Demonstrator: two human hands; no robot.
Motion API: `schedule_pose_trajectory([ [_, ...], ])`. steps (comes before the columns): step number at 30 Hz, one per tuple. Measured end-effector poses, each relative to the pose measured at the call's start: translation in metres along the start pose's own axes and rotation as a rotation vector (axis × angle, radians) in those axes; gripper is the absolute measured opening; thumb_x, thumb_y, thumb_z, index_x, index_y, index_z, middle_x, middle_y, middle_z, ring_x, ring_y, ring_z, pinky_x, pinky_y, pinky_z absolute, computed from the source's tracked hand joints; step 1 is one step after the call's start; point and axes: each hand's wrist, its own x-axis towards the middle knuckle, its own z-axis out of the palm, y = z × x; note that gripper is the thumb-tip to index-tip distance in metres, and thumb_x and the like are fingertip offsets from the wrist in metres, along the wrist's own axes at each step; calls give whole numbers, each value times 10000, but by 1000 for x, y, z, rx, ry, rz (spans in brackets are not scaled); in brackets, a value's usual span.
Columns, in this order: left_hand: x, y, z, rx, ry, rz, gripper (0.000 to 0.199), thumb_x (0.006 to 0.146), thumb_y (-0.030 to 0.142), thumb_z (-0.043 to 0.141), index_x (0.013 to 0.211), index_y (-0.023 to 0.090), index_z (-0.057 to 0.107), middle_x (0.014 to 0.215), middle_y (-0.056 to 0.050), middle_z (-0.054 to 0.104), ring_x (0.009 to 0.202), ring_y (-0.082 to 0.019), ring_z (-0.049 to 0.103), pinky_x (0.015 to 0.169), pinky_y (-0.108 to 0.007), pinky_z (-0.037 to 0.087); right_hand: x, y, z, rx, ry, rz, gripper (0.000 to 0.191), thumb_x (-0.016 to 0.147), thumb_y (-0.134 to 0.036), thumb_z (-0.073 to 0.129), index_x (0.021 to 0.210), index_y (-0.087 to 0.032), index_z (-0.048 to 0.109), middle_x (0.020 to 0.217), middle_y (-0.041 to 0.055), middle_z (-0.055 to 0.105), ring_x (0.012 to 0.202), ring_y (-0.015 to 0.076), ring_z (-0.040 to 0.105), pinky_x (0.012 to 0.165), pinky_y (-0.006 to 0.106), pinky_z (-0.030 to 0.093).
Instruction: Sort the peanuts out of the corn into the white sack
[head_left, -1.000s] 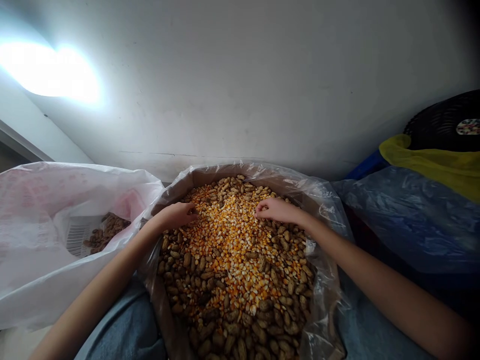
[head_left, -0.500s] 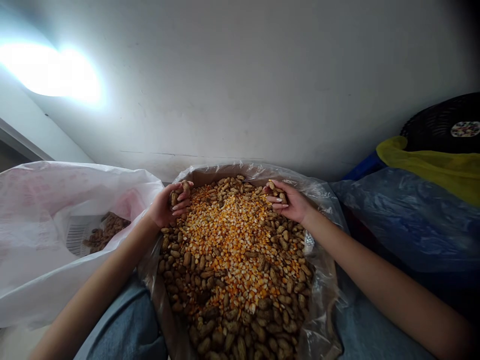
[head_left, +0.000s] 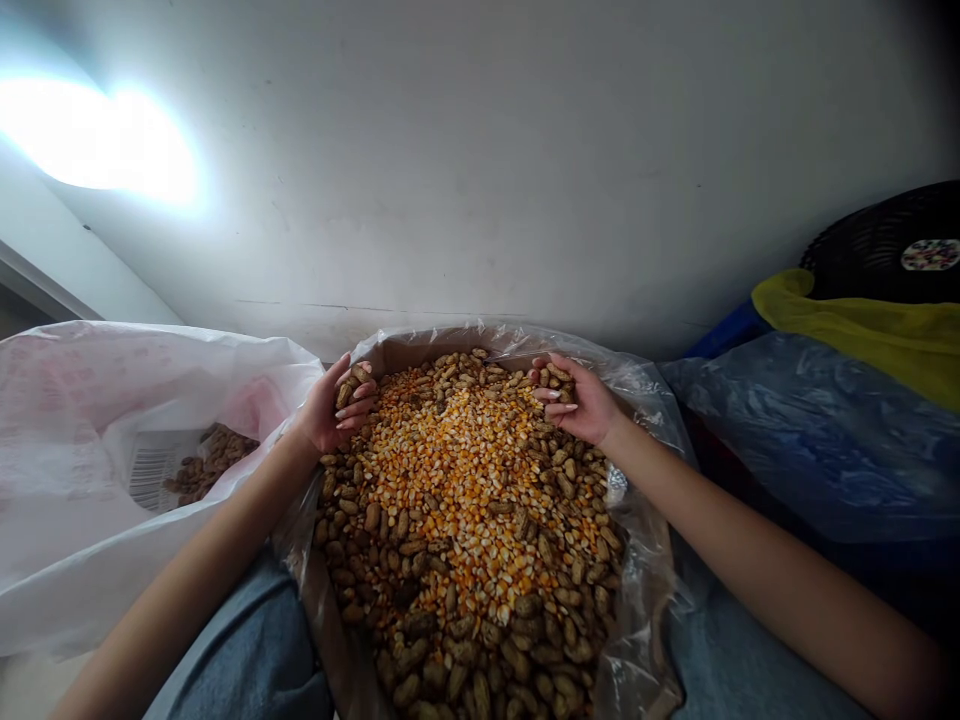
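A cardboard box (head_left: 405, 352) lined with clear plastic (head_left: 645, 610) rests on my lap, filled with a mix of yellow-orange corn kernels (head_left: 457, 480) and peanuts in their shells (head_left: 450, 660). The corn lies mostly in the middle, with peanuts around it. My left hand (head_left: 341, 405) is palm up at the box's far left, fingers curled around a few peanuts. My right hand (head_left: 574, 398) is cupped at the far right, also holding peanuts. Both hands are just above the mix.
To my left, an open white sack (head_left: 127, 390) holds shelled-on peanuts (head_left: 210, 462). To my right lie crumpled blue plastic (head_left: 817, 450), a yellow cloth (head_left: 862, 325) and a round black woven object (head_left: 877, 240). A white wall (head_left: 480, 170) stands ahead.
Both hands have turned palm up and lifted from the mix with peanuts in them. Over the last half second they have stayed near the box's far corners, and the left hand has risen slightly.
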Motion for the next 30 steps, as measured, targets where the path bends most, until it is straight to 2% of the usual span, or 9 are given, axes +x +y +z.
schedule_pose_trajectory([
  [3,0,-1,-1,115,19,-2,169,780,332,363,762,196,461,544,57,368,283,-8,151,259,-136,78,-1,-2,-1,-181,28,-8,122,699,-295,509,722,-176,521,669,-24,521,409,10,357,268,77,199],
  [6,1,-5,-3,429,90,14,208,764,377,364,744,196,464,604,47,448,276,-3,148,265,-156,87,-4,-5,-2,-740,89,-2,166,684,-343,514,751,-194,541,680,-14,533,405,32,368,285,126,195],
  [10,3,-11,-6,1327,322,81,255,720,407,406,672,181,514,531,22,480,359,-55,343,348,-181,237,-11,-7,-1,-1769,193,55,229,685,-359,480,811,-206,594,713,35,593,469,95,471,385,190,297],
  [13,3,-14,-8,1934,501,58,268,704,412,404,705,192,556,586,-17,555,526,-136,487,481,-221,330,-12,-4,2,-2165,189,136,224,681,-320,456,802,-212,611,783,63,616,617,163,548,488,225,353],
  [16,3,-15,-12,2194,532,-62,361,727,457,331,791,199,575,691,-57,602,636,-190,542,544,-251,364,-9,1,1,-2226,185,162,223,660,-301,463,786,-197,615,787,87,619,704,214,560,549,264,373],
  [20,3,-20,-18,2289,509,-203,399,728,461,321,820,180,590,759,-97,612,683,-236,566,572,-292,396,-5,4,-4,-2258,214,165,247,673,-310,444,812,-195,614,830,98,619,758,226,563,601,286,384],
  [26,7,-26,-23,2156,470,-169,313,679,384,430,723,132,610,771,-141,604,729,-285,557,632,-359,401,-8,1,-4,-2228,245,121,238,673,-322,455,803,-200,613,818,83,618,742,215,560,590,273,380],
  [28,7,-24,-23,2127,464,-143,284,672,389,448,690,146,593,727,-109,599,688,-240,557,609,-313,406,-10,-1,-3,-2157,243,76,247,692,-346,440,814,-205,602,783,64,612,678,183,552,549,251,371],
  [30,5,-21,-21,1898,460,-100,282,682,415,446,647,158,557,613,-58,559,539,-155,521,494,-239,391,-12,-1,-1,-1892,234,35,279,706,-394,432,838,-199,581,714,42,590,555,133,511,467,221,344],
])
